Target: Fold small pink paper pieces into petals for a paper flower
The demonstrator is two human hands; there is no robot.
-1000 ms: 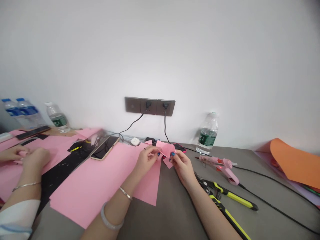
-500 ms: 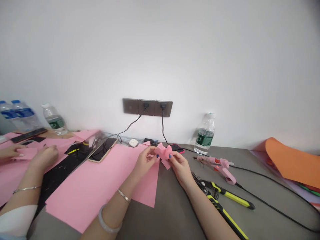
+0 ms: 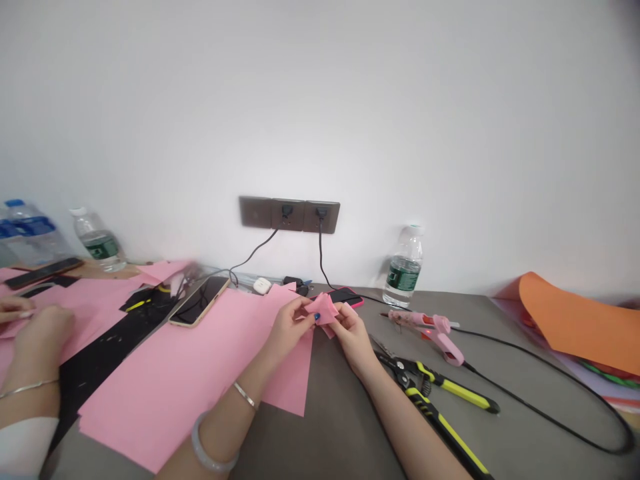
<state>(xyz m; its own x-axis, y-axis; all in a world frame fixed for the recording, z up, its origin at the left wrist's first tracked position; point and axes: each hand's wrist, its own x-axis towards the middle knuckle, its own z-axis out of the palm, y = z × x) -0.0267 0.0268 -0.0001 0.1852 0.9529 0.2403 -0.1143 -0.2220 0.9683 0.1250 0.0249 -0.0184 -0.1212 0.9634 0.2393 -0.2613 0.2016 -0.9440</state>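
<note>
Over the bench [image 3: 345, 413], a folded pink paper piece [image 3: 324, 308] is pinched by both hands. Left hand [image 3: 289, 325] and right hand [image 3: 352, 333] are closed on it.

We see a plain white wall [image 3: 350, 100] filling the upper frame, a dark socket panel [image 3: 289, 214] at centre, and a grey table [image 3: 525, 453] along the bottom.
</note>
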